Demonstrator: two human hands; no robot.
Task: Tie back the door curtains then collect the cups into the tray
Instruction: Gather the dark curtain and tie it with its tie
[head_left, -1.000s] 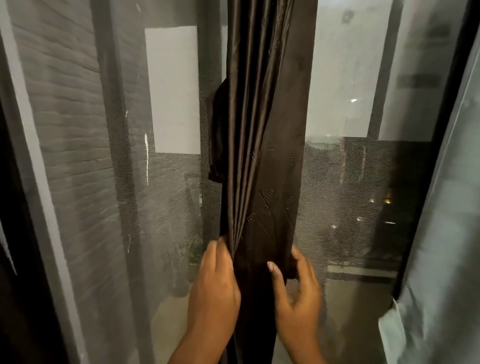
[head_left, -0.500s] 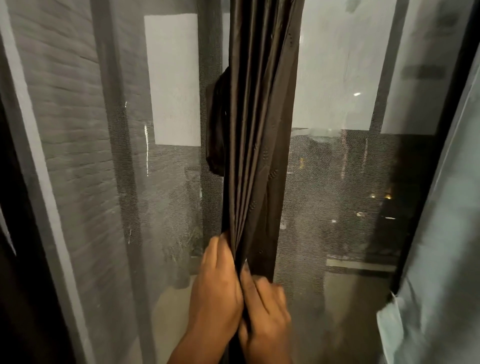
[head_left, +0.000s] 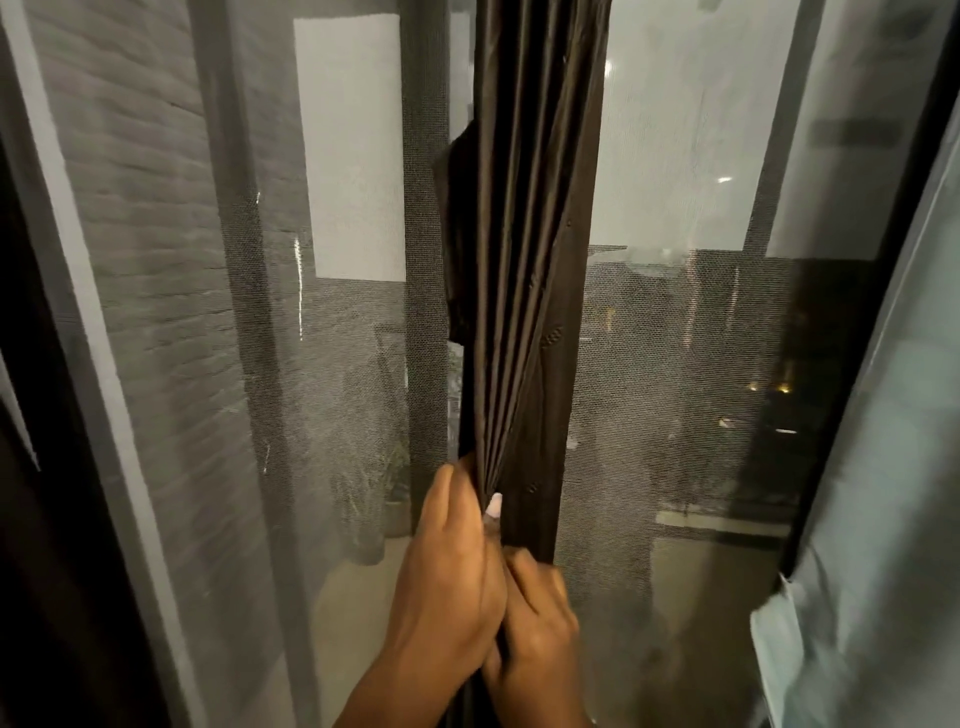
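A dark brown curtain (head_left: 524, 249) hangs bunched into narrow folds down the middle of the view, in front of a mesh-screened glass door. My left hand (head_left: 447, 577) grips the gathered folds from the left side. My right hand (head_left: 535, 623) is pressed against it from the right, fingers closed around the same bunch of fabric, one pale fingernail showing at the folds. No cups or tray are in view.
A sheer grey net curtain (head_left: 171, 364) covers the glass on the left. A pale blue-grey curtain (head_left: 883, 493) hangs at the right edge. A dark door frame (head_left: 31, 467) runs down the far left. Potted plants (head_left: 374, 499) stand outside.
My right hand has moved left from an open spread on the curtain's right edge to close on the fabric beside my left hand. The curtain has been squeezed into a narrower bunch.
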